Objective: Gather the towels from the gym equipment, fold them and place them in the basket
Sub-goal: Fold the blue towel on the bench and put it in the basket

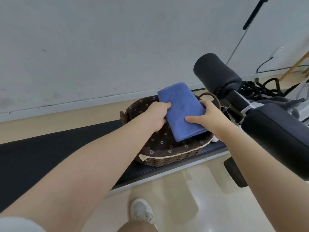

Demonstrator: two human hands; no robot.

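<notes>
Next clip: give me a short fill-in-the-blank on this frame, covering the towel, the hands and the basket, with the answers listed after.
1. The folded towel held over the basket is ____ in colour.
2. The towel is in the grip of ____ hands, the left hand and the right hand.
3. The brown woven basket has a dark lining printed with small ____.
4. The basket sits on a long ____ mat that lies along the wall.

Answers: blue; both; flowers; black
</notes>
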